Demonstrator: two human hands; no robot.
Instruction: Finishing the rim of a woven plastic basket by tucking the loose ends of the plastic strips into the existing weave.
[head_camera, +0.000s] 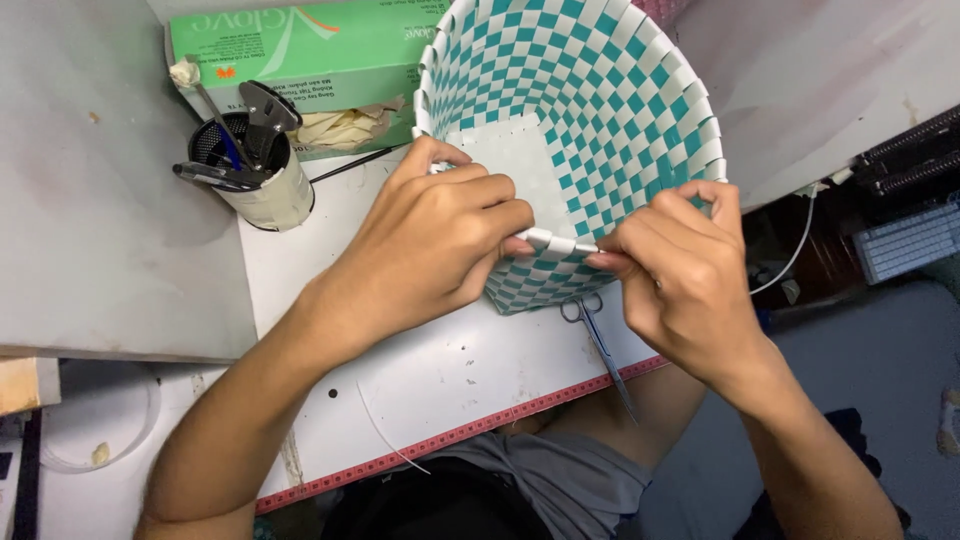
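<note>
White plastic strip (560, 243) runs along the near rim of the teal-and-white woven basket (600, 110), and both hands pinch it: the left hand (430, 240) clamps the strip and rim from outside, the right hand (680, 265) grips the strip's other end, fingertips nearly meeting. The basket lies tilted on the white surface (440, 370). Keeping the strip flat and taut against the rim looks wise. Forceps (600, 350) lie just below; 1 pen cup (250, 170) stands left.
</note>
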